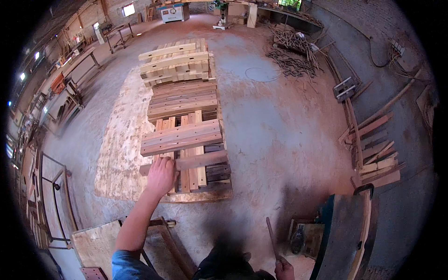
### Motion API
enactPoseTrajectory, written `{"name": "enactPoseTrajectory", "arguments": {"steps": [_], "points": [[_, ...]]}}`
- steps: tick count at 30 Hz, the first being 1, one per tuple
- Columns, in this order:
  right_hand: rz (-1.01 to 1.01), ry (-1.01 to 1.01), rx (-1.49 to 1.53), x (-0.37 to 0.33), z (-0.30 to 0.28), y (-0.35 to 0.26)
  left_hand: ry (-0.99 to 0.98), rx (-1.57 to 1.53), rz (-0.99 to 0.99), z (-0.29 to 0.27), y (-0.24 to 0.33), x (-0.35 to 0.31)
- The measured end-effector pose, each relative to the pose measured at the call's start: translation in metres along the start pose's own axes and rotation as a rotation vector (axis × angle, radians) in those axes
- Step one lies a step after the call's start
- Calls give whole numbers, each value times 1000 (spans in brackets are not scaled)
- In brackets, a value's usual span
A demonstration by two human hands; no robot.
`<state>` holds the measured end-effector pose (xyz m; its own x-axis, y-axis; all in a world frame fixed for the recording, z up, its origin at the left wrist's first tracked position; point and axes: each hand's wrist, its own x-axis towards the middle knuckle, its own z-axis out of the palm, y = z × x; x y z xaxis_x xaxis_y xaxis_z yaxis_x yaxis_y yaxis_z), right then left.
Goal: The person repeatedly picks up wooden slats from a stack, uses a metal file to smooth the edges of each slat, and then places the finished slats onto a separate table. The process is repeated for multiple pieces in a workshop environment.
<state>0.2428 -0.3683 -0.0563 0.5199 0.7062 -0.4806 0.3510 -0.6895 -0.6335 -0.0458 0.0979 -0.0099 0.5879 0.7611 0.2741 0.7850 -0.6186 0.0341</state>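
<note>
With its fingers curled over the far edge, my left hand point(162, 176) grips a brown wooden board point(201, 161) near its left end. The board lies crosswise on the near end of a stack, over several lighter slats point(189, 179) that run lengthwise. Just beyond it are drilled boards point(182, 136) placed side by side, with rows of small dark holes. Low in the picture, my right hand point(283, 269) is closed around a long, thin brownish strip point(270, 233) that points up and away. I cannot make out the strip's exact kind.
A worn plywood sheet point(119, 140) lies under the stacks. Farther back are more drilled boards point(182, 98) and pale timber blocks point(175, 60). A dark-topped bench point(338, 233) stands at near right, a metal frame point(56, 200) at left. Scrap wood point(380, 163) lies along the right wall.
</note>
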Motion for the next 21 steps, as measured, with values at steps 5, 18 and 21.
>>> {"name": "enactPoseTrajectory", "arguments": {"steps": [5,18,21], "points": [[57,-41,36,-3,0,-5,-129,57,50,-5,-5,2],[45,63,248,-84,-26,51,-236,-780,-411,-13,132,-92],[-20,91,302,-120,-29,88,-333,-1314,-439,-6,193,-130]]}}
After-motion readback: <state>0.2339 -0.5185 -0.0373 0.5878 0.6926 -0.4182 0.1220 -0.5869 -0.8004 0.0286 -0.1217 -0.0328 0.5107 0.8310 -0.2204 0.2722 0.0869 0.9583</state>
